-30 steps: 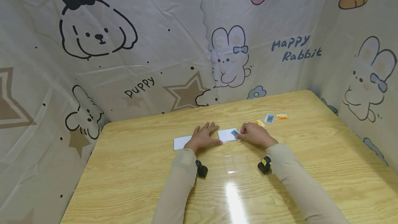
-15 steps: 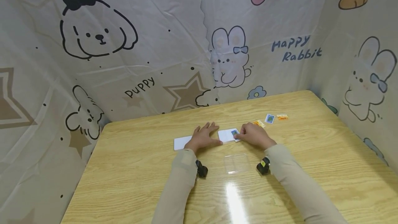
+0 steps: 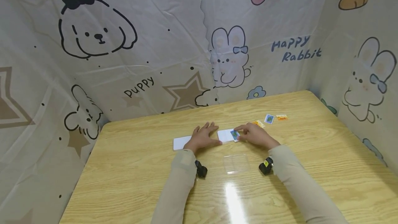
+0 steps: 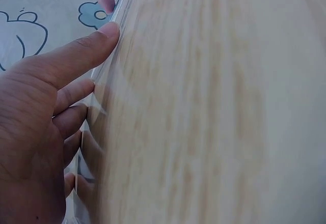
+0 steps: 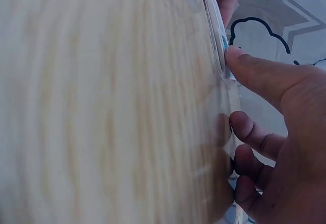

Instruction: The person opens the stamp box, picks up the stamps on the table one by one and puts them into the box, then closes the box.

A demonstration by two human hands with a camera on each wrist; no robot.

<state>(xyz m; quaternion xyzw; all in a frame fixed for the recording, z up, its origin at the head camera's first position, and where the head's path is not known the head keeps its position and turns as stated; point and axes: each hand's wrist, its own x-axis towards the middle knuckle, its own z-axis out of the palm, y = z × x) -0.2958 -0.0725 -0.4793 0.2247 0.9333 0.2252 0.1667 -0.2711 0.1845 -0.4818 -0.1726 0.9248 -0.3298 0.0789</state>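
My left hand lies spread over white card, which shows on both sides of it. Its thumb reaches the front edge of the right-hand white card. On the right end of that card lies a small blue-and-green stamp-like picture with a pale border. My right hand holds this stamp between thumb and index finger, the index at its far corner and the thumb at its near side. In the right wrist view the thumb rests at the card's edge, the other fingers curled on the tabletop.
A clear plastic case lies in front of the hands. Behind the right hand are an orange-and-yellow stamp, a blue-bordered stamp and another orange one. The left white card sticks out beside the left hand. Printed cloth walls surround the wooden table.
The stamp has turned from slanted to nearly straight on the card's right end. My right index finger has stretched to its far corner. The left hand has stayed put.
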